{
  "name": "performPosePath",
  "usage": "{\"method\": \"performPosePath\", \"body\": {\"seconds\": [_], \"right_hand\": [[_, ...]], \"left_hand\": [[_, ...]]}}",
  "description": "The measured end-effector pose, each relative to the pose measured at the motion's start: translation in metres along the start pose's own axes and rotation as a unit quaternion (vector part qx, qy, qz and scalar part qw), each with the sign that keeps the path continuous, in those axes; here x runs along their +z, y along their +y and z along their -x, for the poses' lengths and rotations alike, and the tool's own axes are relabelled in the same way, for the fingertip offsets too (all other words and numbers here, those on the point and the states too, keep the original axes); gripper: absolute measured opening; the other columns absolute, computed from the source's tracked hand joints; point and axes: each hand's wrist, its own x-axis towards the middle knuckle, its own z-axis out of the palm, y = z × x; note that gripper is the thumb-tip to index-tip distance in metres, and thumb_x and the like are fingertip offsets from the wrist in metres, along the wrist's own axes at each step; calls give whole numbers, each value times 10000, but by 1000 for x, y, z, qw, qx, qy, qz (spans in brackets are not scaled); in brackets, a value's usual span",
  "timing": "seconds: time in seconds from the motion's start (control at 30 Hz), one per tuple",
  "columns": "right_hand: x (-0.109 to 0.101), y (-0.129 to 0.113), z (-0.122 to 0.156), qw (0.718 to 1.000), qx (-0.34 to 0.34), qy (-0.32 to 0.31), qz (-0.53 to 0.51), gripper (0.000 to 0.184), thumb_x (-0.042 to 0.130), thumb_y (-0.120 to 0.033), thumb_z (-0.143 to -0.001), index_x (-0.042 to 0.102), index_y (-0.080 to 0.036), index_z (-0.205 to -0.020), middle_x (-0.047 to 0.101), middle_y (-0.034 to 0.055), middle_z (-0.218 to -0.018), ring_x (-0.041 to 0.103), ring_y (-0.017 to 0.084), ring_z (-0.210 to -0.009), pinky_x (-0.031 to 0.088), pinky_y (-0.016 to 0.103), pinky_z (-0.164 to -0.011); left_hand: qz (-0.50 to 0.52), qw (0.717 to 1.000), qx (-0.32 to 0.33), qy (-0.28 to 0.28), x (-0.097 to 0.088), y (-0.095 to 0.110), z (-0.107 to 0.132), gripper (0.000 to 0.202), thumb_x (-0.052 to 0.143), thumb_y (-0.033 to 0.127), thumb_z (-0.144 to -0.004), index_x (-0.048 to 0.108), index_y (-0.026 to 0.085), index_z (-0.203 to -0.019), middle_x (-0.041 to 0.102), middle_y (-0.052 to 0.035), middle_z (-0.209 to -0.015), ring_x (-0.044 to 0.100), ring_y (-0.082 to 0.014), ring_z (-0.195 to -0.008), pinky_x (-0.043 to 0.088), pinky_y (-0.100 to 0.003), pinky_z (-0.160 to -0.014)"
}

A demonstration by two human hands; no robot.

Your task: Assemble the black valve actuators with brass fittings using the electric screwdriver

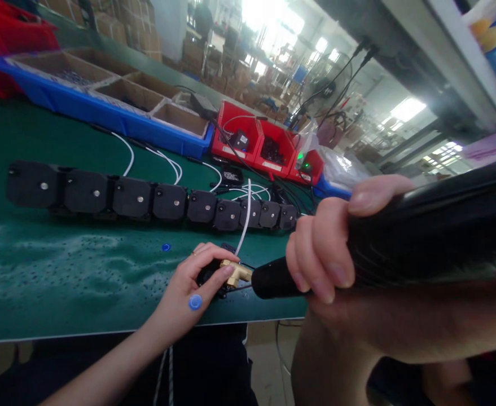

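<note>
My left hand (pixel 191 287) rests on the green mat near the front edge, fingers pinched on a small black part with a brass fitting (pixel 235 273). A blue dot sticker (pixel 195 302) sits on that hand. A thin white wire (pixel 244 223) rises from the part. My right hand (pixel 328 245) is wrapped round a black power screwdriver (pixel 400 237). Its tip (pixel 258 279) touches the brass fitting from the right.
A row of several black modules (pixel 146 200) lies across the green table (pixel 61 282). Behind it stand a blue tray of cardboard boxes (pixel 104 96) and red bins (pixel 256 141) with cables. A small blue dot (pixel 165 247) lies on the mat.
</note>
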Motion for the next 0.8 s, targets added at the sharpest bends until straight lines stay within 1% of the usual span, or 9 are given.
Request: {"method": "performPosePath", "body": {"seconds": [0.1,0.17,0.27,0.37,0.43,0.57,0.63,0.7,0.8], "right_hand": [[2,0,1,990,-60,5,-131,446,612,-661,-888,677,-221,-860,484,-42,-555,494,115,-438,399,248,-414],[1,0,2,986,-55,-7,-155,453,632,-633,-883,695,-184,-883,534,-16,-631,528,130,-476,415,278,-433],[-2,0,4,979,-64,-14,-191,461,662,-613,-853,699,-156,-901,568,24,-771,530,144,-510,391,311,-437],[-5,0,6,977,-52,-49,-199,438,671,-619,-835,710,-189,-909,559,23,-731,529,171,-538,388,330,-472],[-7,0,5,975,-43,-70,-208,455,686,-622,-827,715,-192,-972,567,25,-698,534,184,-567,403,332,-512],[-8,2,4,967,-14,-99,-233,511,705,-634,-823,711,-168,-1035,606,57,-743,555,192,-611,438,332,-558],[-7,4,4,966,-29,-99,-237,509,683,-632,-845,721,-156,-1024,595,55,-736,556,189,-615,443,325,-555],[-5,4,5,967,-58,-77,-237,509,670,-630,-858,725,-144,-1000,578,44,-712,545,177,-594,428,311,-530],[-3,3,7,971,-58,-65,-223,521,692,-651,-835,724,-151,-976,583,34,-697,548,169,-572,434,315,-523]], "left_hand": [[-3,1000,-1,-3,-1,1,-1,197,598,364,-955,747,235,-948,706,-19,-895,648,-217,-871,467,-373,-882],[-6,1000,0,-3,-2,2,-1,195,598,362,-955,747,237,-948,709,-19,-894,651,-222,-877,467,-378,-885],[-10,1000,-2,-7,-2,1,0,184,599,352,-957,746,241,-952,715,-21,-907,653,-226,-886,466,-380,-882],[-13,1000,-1,-8,-2,-1,1,179,596,350,-962,742,246,-952,716,-20,-915,651,-227,-887,464,-384,-886],[-12,1000,-1,-7,-2,-1,1,178,597,355,-963,740,249,-946,714,-19,-913,648,-227,-886,462,-388,-891],[-5,1000,-4,-8,-2,-1,0,180,600,363,-963,739,248,-955,712,-20,-933,647,-224,-895,461,-386,-886],[-3,1000,-5,-9,-2,-1,-1,183,600,366,-961,738,246,-962,708,-20,-940,646,-221,-898,462,-382,-878],[-2,1000,-6,-10,-2,-1,0,183,597,364,-961,736,245,-967,707,-19,-943,645,-220,-903,462,-378,-871],[1,1000,-9,-10,-2,-3,2,183,595,362,-963,736,247,-980,705,-19,-954,645,-222,-920,457,-374,-867]]}}
